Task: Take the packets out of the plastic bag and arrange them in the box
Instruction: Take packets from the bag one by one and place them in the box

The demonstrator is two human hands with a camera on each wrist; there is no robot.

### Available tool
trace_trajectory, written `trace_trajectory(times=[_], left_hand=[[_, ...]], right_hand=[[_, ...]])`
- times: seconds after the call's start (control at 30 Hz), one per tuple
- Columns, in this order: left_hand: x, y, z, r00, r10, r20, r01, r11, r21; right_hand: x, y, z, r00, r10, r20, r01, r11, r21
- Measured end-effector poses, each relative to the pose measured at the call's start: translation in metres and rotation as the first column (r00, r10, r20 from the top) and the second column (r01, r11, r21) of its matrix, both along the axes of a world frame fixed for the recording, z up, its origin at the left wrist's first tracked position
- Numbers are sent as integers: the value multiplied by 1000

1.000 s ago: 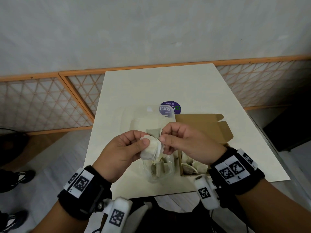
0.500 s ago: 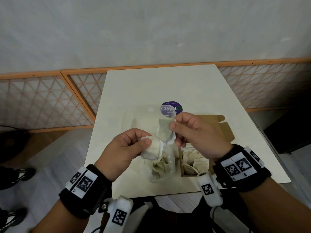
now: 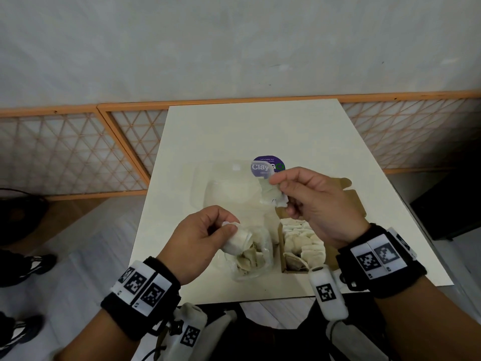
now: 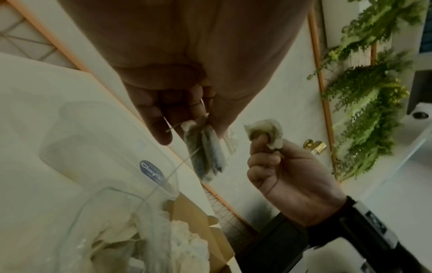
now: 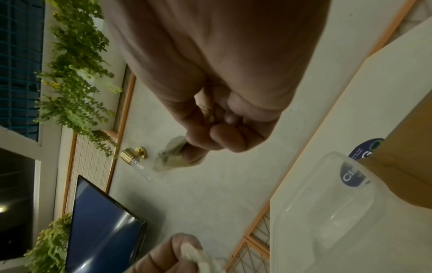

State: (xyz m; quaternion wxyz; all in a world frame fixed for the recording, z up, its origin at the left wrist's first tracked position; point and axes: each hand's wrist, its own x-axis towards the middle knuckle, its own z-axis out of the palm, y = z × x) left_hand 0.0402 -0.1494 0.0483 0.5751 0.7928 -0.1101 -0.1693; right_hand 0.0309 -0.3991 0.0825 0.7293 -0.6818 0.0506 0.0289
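Right now a small off-white paper packet [image 3: 272, 194] is pinched between thumb and curled fingers of the right hand [image 3: 316, 204], held up above the open brown cardboard box [image 3: 304, 243]; the left hand [image 3: 201, 243] has its fingers curled round a stack of more off-white packets [image 3: 238, 241], just over the clear plastic bag [image 3: 253, 259]. Box already holds a good layer of packets, apparently a fair way filled, while the bag still has a clump of them at its bottom, so I'd judge the job partly done: held ones need placing, rest need pulling out. Bag and box sit side by side near the front edge of the cream-white counter [image 3: 247, 131]; a round purple sticker [image 3: 269, 166] lies beyond them. Behind: orange-framed lattice panels [image 3: 65, 152], grey wall, pale floor, someone's shoes at left, hanging green plants [image 4: 364, 96] and a dark screen [image 5: 103, 227].
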Motion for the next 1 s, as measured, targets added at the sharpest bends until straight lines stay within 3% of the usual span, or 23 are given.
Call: trace_trajectory(times=[0.07,0.27,0.47,0.8,1.0], left_hand=[[-3,-1,1,1000,16,22,-17,999,32],[-5,-6,15,1000,24,13,-23,994,-107],[-3,-16,26,988,-8,154,37,982,-184],[0,-19,26,976,42,212,11,970,-242],[5,-21,21,984,92,153,-48,962,-270]], right_hand=[[-1,-2,0,1000,1,-16,-1,999,39],[0,6,-4,999,24,-48,-19,994,104],[-5,19,-7,986,74,-147,-38,972,230],[-8,25,-17,977,115,-180,-72,971,230],[-11,26,-20,972,147,-182,-100,965,241]])
